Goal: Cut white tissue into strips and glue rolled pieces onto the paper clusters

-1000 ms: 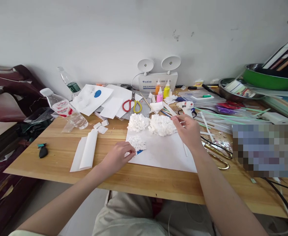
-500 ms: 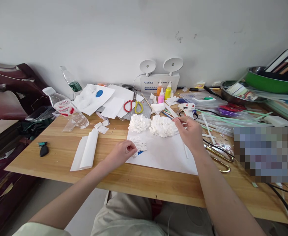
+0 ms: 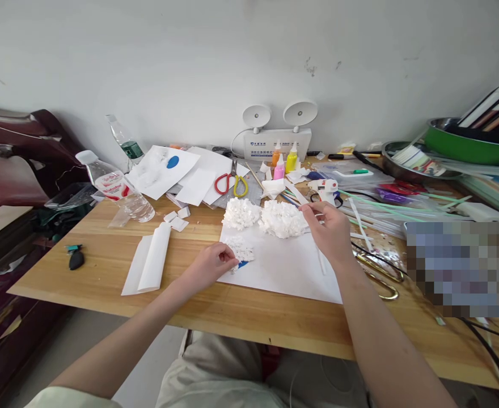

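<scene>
On a white sheet of paper [image 3: 283,266] lie two large clumps of crumpled white bits, a left clump [image 3: 241,213] and a right clump [image 3: 282,219]. Nearer to me is a flatter white clump [image 3: 240,247] with blue showing at its lower edge. My left hand [image 3: 212,265] is closed in a pinch at that flatter clump's left side; what is between the fingertips is too small to make out. At the right clump's right end, my right hand [image 3: 329,231] has thumb and fingers pressed together, their contents hidden.
Scissors [image 3: 232,180] lie behind the clumps near small paint bottles [image 3: 279,168] and a glue gun [image 3: 324,188]. Water bottles [image 3: 115,184], a folded white paper [image 3: 151,260] and keys [image 3: 76,259] are at left. Sticks, cables and a green bowl [image 3: 474,141] crowd the right.
Both hands stay nearly where they were, still pinched. The clumps and sheet have not visibly moved; only the view has shifted slightly.
</scene>
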The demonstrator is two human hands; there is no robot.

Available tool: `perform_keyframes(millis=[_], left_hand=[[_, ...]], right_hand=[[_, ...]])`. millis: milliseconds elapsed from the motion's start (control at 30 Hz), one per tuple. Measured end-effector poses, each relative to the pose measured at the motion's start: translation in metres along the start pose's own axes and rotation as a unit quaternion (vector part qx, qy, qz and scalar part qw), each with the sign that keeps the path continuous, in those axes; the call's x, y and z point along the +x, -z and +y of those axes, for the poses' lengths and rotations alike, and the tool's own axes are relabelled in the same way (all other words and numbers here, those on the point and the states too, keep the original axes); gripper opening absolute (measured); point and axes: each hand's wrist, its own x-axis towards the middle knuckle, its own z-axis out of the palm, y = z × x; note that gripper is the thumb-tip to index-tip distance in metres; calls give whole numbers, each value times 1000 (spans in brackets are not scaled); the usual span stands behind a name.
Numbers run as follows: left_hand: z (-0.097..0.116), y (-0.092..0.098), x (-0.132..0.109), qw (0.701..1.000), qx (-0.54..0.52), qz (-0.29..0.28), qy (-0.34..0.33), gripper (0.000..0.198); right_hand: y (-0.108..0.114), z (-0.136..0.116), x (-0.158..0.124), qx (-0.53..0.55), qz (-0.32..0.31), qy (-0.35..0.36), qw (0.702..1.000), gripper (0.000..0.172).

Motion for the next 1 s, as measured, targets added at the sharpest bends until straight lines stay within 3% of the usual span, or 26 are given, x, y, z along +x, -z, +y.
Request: perform_keyframes(millis=[567,867,933,1000], left_hand=[[-5,0,-4,999,-23,-5,-25,22],[-12,0,-4,999,-41,-14,-33,15],[-13,0,-3,998,-44,-17,-31,16],[-13,1,-3,998,-45,-22,-28,17]], right_hand=[[5,5,3,10,23,0,1000,18],[36,15,18,22,131,-83,988,21],[44,20,20,-1,127,-107,986,23],[50,27,21,-49,79,-117,989,21]])
